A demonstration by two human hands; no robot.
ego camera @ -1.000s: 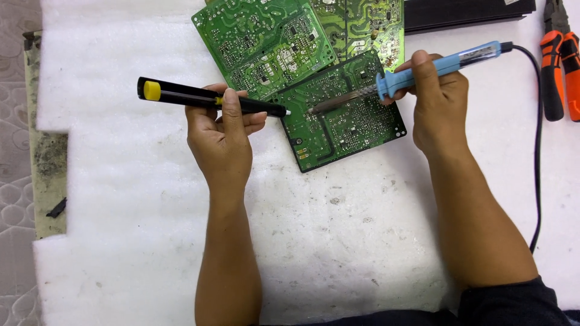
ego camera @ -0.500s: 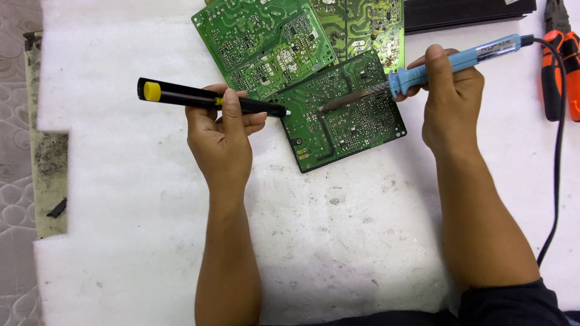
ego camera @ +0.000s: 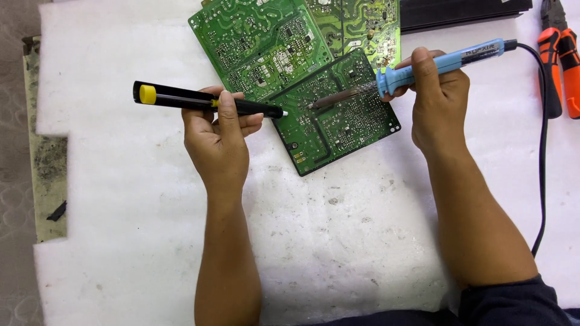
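Note:
My left hand (ego camera: 219, 136) grips a black desoldering pump (ego camera: 199, 101) with a yellow plunger end, held level, its white nozzle at the left edge of a small green circuit board (ego camera: 338, 124). My right hand (ego camera: 438, 96) holds a blue-handled soldering iron (ego camera: 423, 69); its metal tip rests over the middle of that board, a short way right of the pump's nozzle. A larger green circuit board (ego camera: 260, 42) lies partly under the small one, at the top.
Everything sits on a white foam sheet (ego camera: 121, 211) speckled with dark bits. The iron's black cord (ego camera: 542, 151) runs down the right side. Orange-handled pliers (ego camera: 559, 54) lie top right. A black bar (ego camera: 459, 12) lies along the top edge.
My right hand has drawn the soldering iron slightly rightward and tilted the handle up, then brought the tip back over the board. My left hand and the pump have stayed put.

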